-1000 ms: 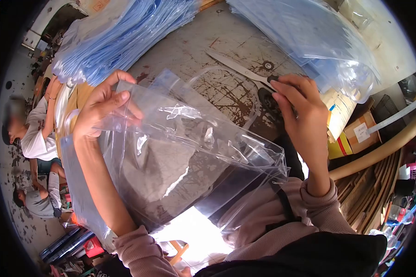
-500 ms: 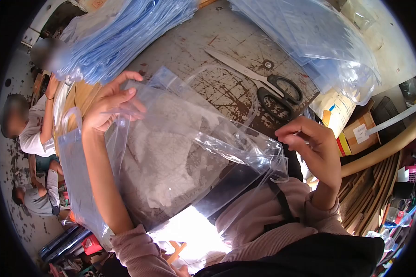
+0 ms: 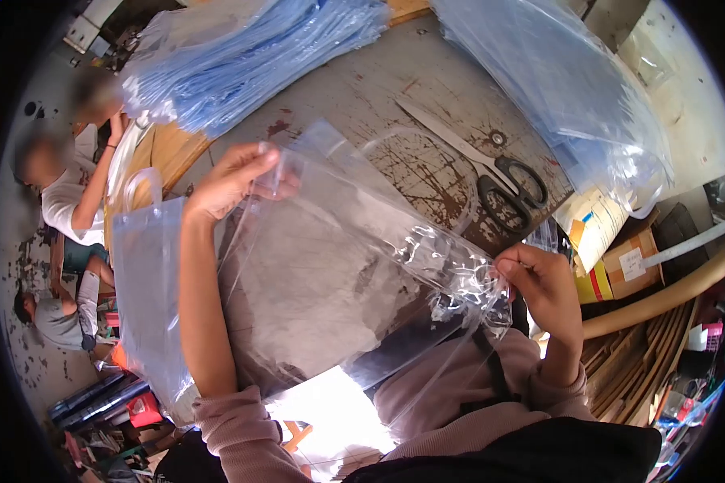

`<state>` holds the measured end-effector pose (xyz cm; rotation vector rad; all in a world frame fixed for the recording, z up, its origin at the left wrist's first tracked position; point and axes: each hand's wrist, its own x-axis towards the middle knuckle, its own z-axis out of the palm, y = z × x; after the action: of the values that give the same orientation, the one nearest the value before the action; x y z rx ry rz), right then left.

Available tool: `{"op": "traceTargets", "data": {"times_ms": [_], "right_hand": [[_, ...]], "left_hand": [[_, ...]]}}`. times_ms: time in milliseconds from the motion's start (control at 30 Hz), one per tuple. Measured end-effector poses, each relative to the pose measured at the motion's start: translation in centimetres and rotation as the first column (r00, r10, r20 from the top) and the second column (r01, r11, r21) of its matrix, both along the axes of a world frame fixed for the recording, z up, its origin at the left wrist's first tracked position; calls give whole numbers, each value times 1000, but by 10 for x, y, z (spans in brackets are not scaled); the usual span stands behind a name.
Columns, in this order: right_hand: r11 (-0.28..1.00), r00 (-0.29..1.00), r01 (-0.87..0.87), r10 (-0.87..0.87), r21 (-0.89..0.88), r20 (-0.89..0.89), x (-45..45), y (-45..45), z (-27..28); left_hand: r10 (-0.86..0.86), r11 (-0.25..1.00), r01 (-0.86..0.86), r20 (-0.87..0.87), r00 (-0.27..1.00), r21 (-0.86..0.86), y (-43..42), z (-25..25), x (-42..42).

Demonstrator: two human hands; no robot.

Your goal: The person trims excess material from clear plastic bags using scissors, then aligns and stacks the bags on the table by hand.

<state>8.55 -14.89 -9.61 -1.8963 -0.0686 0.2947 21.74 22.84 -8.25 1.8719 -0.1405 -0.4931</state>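
Note:
A clear plastic bag (image 3: pixel 330 266) stretches between my hands above the worn tabletop. At its upper left corner my left hand (image 3: pixel 232 183) is closed, thumb over fingers, gripping the edge; some fingertips show through the film. My right hand (image 3: pixel 540 283) pinches the crumpled, shiny right end between thumb and fingers. Beyond the bag, black-handled scissors (image 3: pixel 491 165) lie partly open on the table, blades pointing away to the left. A thin clear plastic loop (image 3: pixel 467 211) curves beside them.
Bluish plastic bags lie in a thick stack (image 3: pixel 250 68) at the far left and another pile (image 3: pixel 548 88) at the far right. A handled clear bag (image 3: pixel 147 282) hangs at the left edge. A cardboard box (image 3: pixel 630 264) stands right. Other people (image 3: pixel 72 189) sit at left.
My left hand's spread fingers have closed on the bag's upper left corner. My right hand now grips its right end, and the film is pulled straighter. The view has shifted slightly.

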Motion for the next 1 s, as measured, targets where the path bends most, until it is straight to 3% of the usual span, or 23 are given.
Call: {"op": "traceTargets", "data": {"times_ms": [67, 100, 133, 233, 267, 300, 333, 400, 433, 467, 500, 533, 567, 600, 633, 667, 700, 767, 833, 1000], "right_hand": [[988, 939, 69, -17, -138, 344, -5, 3, -4], [986, 913, 117, -60, -116, 404, -6, 9, 2], [976, 818, 127, 0, -180, 575, -5, 9, 3], [988, 799, 98, -4, -124, 601, -4, 18, 12], [997, 897, 83, -71, -7, 436, -5, 17, 11], [990, 963, 91, -115, 107, 246, -4, 16, 9], [974, 961, 96, -144, 206, 236, 6, 10, 7], [977, 905, 129, -185, 167, 384, 35, 7, 17], [985, 888, 167, -166, 37, 428, 56, 1, 21], [974, 873, 206, -140, -92, 466, 78, -5, 24], [931, 774, 253, -33, -262, 632, 100, -3, 28], [856, 650, 326, 106, -401, 753, 111, -1, 29], [861, 657, 315, 106, -400, 746, 108, 6, 29], [767, 497, 470, 179, -437, 849, 104, 18, 31], [761, 479, 461, 220, -457, 850, 94, 29, 34], [754, 460, 453, 259, -476, 849, 83, 41, 37], [830, 587, 273, 256, -486, 768, 57, 48, 37], [881, 753, -139, 390, -452, 530, 13, 57, 33], [801, 670, -319, 568, -507, 477, -14, 63, 30], [692, 628, -218, 639, -688, 443, -39, 74, 16]], "left_hand": [[56, 998, -56, 9, 998, 17, -7, 9, -1], [19, 1000, -18, 7, 1000, -22, -6, 14, 1], [-19, 998, 20, 11, 1000, -60, -6, 20, 3], [-27, 985, 49, 128, 991, -166, -28, 52, 2], [-23, 973, 62, 172, 985, -222, -36, 60, 2], [-85, 981, 132, 297, 951, -140, -39, 65, 12], [-78, 981, 128, 304, 949, -148, -45, 73, 21], [-132, 948, 13, 357, 925, 317, -59, 90, 32], [-121, 950, 5, 353, 928, 311, -59, 93, 40], [-174, 894, -66, 480, 860, 442, -58, 94, 49], [-246, 818, -152, 577, 778, 554, -56, 91, 50], [-239, 816, -151, 565, 790, 557, -54, 85, 43], [-354, 695, -255, 629, 692, 672, -51, 78, 34], [-480, 556, -372, 652, 587, 743, -56, 79, 18], [-456, 582, -284, 595, 662, 762, -61, 77, -2], [-560, 584, -159, 537, 631, 796, -65, 79, -25], [-659, 570, -28, 477, 582, 821, -70, 79, -47], [-711, 581, 391, 212, 671, 713, -79, 77, -88], [-701, 613, 378, 257, 666, 693, -83, 62, -121], [-657, 667, 304, 345, 670, 680, -83, 41, -130]]}}
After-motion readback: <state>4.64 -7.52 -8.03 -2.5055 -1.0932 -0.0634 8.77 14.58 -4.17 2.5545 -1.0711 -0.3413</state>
